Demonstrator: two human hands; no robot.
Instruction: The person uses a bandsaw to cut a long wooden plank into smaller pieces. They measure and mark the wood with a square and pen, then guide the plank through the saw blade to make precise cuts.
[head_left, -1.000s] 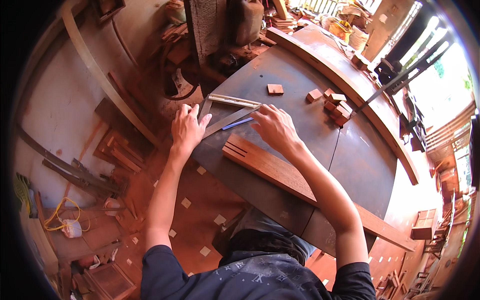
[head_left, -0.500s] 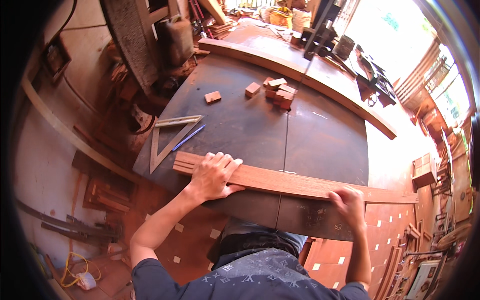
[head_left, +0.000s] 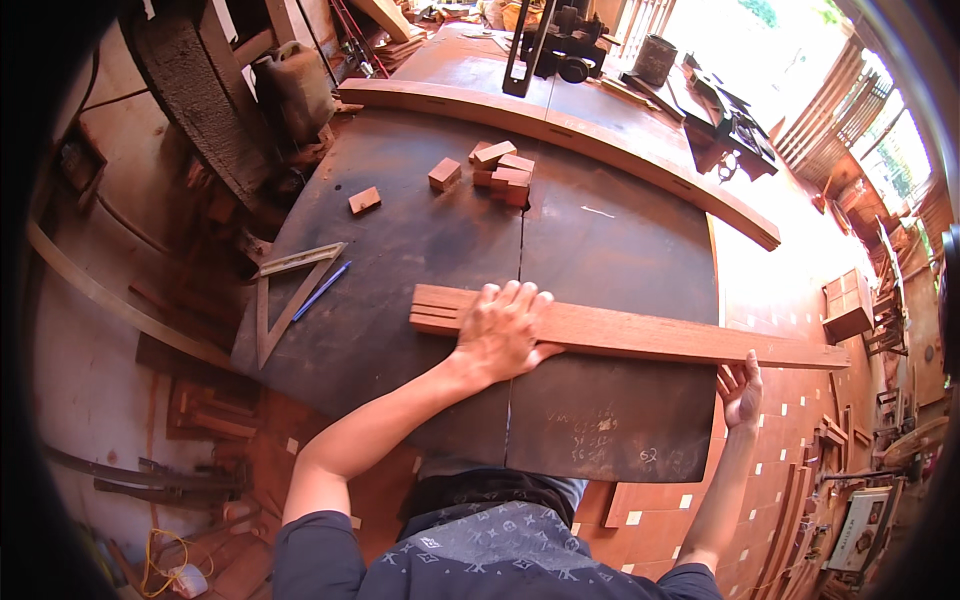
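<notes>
A long reddish wooden beam (head_left: 625, 330) lies across the dark tabletop, its right end jutting past the table's edge. Two slots run along the beam at its left end. My left hand (head_left: 503, 332) is closed over that end, fingers across the top and thumb along the near side. Close to the other end, my right hand (head_left: 740, 393) holds the beam from below, palm up, with its thumb against the near edge; the fingertips are partly hidden underneath. Left of the beam lie a triangular set square (head_left: 296, 285) and a blue pen (head_left: 321, 291).
Several small wooden blocks (head_left: 510, 178) are heaped farther back, with a single block (head_left: 365, 200) to their left. Another long beam (head_left: 560, 133) crosses the table behind them. A thin dark slit (head_left: 521, 240) divides the tabletop. A wooden box (head_left: 848, 305) stands at the right.
The beam has slid right and away from me, with my left hand still on it. My right hand has gone from the beam's top to its underside, nearer the right end.
</notes>
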